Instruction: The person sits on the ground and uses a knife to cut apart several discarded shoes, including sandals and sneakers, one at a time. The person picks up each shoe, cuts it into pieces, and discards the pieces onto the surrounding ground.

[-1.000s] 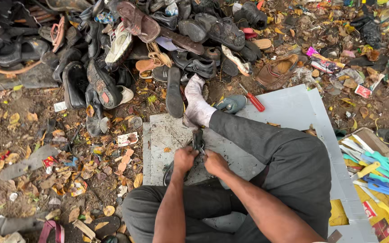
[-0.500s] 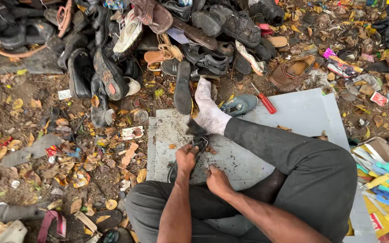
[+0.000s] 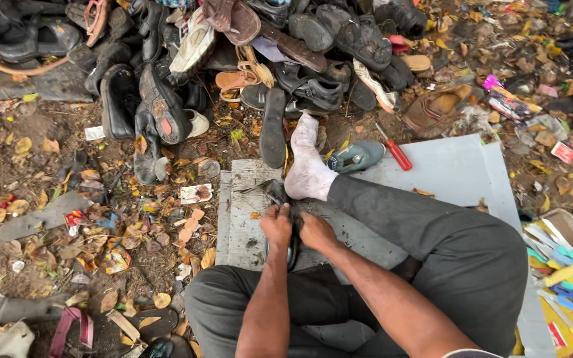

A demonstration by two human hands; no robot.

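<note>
Hands, left (image 3: 276, 224) and right (image 3: 316, 231), have drawn together since a second ago, both grips now closed on a dark shoe (image 3: 292, 246) over the board (image 3: 247, 225).

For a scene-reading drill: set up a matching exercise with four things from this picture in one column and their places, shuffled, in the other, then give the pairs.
Things:
1. red-handled screwdriver
2. dark shoe
3. brown shoe
4. white-socked foot

Places:
A. on the littered ground beyond the board's far edge
B. stretched out on the scratched board
C. between the left hand and right hand
D. at the grey sheet's far edge, beside a teal shoe

Pairs: 1-D, 2-C, 3-A, 4-B
</note>
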